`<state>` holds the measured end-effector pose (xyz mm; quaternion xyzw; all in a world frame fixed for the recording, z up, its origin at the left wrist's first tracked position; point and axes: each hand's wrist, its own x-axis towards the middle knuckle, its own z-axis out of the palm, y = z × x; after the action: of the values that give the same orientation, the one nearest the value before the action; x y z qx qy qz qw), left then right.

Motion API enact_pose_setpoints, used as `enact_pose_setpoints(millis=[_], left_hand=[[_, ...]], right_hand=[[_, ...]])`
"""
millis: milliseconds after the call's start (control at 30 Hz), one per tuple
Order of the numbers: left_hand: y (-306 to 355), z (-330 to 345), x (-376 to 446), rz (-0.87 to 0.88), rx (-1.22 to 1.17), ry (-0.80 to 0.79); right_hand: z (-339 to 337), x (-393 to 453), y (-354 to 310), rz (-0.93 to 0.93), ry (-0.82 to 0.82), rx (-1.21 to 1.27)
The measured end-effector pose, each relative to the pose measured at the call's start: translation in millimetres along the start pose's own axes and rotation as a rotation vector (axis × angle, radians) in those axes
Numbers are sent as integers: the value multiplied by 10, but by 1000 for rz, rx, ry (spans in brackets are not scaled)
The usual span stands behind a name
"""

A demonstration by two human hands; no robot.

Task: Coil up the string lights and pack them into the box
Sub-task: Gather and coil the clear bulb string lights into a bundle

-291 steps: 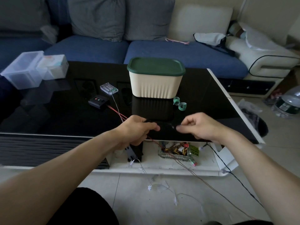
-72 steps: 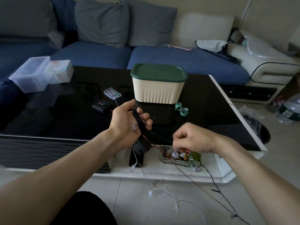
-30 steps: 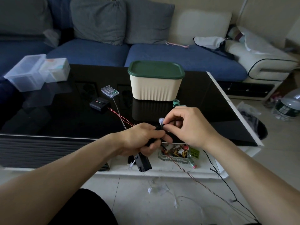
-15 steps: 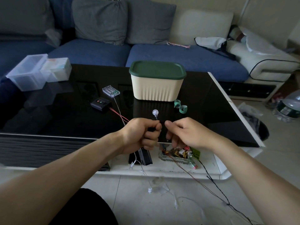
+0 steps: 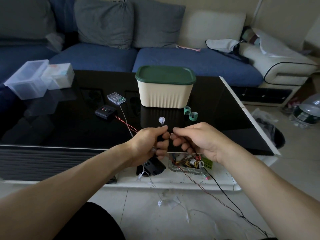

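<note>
My left hand [image 5: 149, 144] grips a bundle of black string-light wire, and a clear round bulb [image 5: 161, 120] sticks up above its fingers. A black battery case [image 5: 154, 166] hangs below that fist. Close to its right, my right hand [image 5: 199, 141] pinches the black wire [image 5: 223, 191], which trails down to the floor. The cream box with a green lid [image 5: 165, 87] stands shut on the black table, behind both hands.
A clear battery holder [image 5: 116, 98] and a black controller [image 5: 105, 112] with red wires lie on the table [image 5: 52, 122], two green clips [image 5: 190, 113] beside the box. Clear plastic containers [image 5: 34, 78] sit far left. More string lights [image 5: 173, 203] lie on the floor.
The head view shifted slightly. Both hands stay together over the table's front edge, and the bulb still stands above my left fist; my right hand has drawn a little closer along the wire.
</note>
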<state>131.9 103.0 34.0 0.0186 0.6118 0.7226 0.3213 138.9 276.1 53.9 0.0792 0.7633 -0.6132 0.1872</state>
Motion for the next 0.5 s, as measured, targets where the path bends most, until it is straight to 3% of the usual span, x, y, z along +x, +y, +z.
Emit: enact_pose_setpoints(millis=[233,500], left_hand=[[4,26,-11,-20,9,-18],[2,23,-60,24,95,-2]], right_hand=[[143,73,91,-38,111,188],[246,67,145,-47,205,132]])
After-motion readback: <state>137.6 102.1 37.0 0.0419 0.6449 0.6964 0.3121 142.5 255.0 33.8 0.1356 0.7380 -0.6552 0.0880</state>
